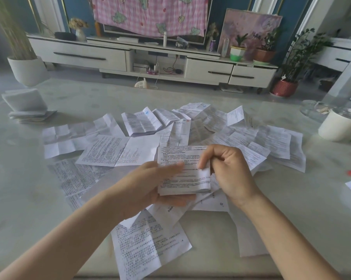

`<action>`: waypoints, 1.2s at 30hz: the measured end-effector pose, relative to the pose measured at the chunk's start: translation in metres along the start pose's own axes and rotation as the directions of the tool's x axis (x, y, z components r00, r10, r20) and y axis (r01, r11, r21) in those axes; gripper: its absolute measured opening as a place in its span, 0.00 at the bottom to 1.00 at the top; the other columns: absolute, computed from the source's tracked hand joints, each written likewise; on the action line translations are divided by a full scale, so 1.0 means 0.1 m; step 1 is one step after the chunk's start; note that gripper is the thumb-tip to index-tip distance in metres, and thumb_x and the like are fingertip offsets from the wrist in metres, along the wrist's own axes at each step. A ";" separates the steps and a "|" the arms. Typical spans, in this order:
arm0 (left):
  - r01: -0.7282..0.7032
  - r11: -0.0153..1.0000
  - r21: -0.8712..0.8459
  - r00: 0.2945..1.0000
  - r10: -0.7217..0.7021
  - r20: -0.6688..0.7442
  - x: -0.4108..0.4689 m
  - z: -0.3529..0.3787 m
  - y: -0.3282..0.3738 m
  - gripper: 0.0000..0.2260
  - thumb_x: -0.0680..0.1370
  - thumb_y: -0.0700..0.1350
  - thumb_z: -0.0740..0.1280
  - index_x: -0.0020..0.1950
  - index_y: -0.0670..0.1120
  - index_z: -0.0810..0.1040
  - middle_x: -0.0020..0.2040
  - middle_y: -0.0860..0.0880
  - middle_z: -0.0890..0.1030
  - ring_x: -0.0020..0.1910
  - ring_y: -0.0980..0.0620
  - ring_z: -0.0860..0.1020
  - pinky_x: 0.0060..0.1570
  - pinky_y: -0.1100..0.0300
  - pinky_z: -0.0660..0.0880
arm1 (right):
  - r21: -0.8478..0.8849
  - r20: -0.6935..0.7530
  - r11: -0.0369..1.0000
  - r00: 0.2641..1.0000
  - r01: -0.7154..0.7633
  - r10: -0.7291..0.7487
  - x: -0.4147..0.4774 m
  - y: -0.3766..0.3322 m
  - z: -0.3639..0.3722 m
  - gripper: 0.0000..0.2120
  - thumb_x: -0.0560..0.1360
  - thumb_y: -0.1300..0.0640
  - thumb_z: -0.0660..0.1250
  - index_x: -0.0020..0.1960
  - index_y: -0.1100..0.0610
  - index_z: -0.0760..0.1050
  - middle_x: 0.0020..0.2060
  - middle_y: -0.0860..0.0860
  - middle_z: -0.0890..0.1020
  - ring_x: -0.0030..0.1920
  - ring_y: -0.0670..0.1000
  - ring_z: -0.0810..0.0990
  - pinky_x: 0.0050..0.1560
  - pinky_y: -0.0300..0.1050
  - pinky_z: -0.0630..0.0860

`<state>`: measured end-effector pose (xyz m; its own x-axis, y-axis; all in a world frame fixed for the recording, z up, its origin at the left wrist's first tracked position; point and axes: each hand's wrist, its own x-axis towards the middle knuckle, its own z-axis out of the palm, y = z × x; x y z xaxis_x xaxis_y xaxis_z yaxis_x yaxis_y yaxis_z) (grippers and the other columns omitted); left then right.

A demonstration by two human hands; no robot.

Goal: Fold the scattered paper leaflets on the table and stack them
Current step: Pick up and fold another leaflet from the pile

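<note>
2 hands above table, left hand cupping folded leaflet from below, thumb on its face, right hand pinching its right edge, loose leaflets scattered beneath, folded stack far left

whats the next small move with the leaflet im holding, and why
Probably run the right hand along the right-hand fold to flatten it: the held leaflet is doubled over with that edge rounded, not creased, while the left hand grips the other side. Then it could join the stack far left.
</note>
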<state>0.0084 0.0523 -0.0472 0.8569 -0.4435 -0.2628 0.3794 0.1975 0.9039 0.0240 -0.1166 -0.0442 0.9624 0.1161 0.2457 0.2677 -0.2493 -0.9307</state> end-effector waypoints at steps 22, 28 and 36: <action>-0.353 0.875 0.333 0.696 0.483 -0.532 0.19 -0.10 -0.09 0.19 0.79 0.52 0.60 0.41 0.36 0.74 0.36 0.43 0.76 0.37 0.48 0.74 0.41 0.54 0.73 | -0.042 0.259 0.992 0.957 -0.120 0.127 -0.08 -0.06 0.06 0.14 0.68 0.55 0.73 0.49 0.61 0.75 0.41 0.52 0.85 0.39 0.54 0.84 0.39 0.47 0.82; -0.406 0.450 0.795 0.363 0.878 -0.312 0.15 0.15 -0.22 0.15 0.80 0.43 0.58 0.32 0.51 0.68 0.25 0.56 0.71 0.28 0.63 0.68 0.29 0.73 0.63 | 0.062 -0.051 0.998 0.999 -0.001 0.005 -0.08 -0.14 0.23 0.23 0.71 0.40 0.62 0.35 0.61 0.70 0.27 0.52 0.76 0.30 0.49 0.74 0.35 0.39 0.71; -0.434 0.320 0.842 0.306 0.932 -0.196 0.30 0.44 -0.15 0.10 0.79 0.43 0.58 0.37 0.47 0.72 0.27 0.60 0.69 0.30 0.67 0.70 0.32 0.77 0.63 | -0.144 -0.530 0.963 0.803 0.229 -0.271 -0.02 -0.04 0.20 0.23 0.74 0.51 0.68 0.26 0.51 0.60 0.19 0.42 0.69 0.23 0.43 0.64 0.26 0.31 0.61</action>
<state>0.0129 -0.0025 -0.0533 0.6842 0.2196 0.6955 -0.5446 -0.4804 0.6875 0.0202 -0.0972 -0.0466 0.7256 -0.3492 0.5929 0.4848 -0.3520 -0.8007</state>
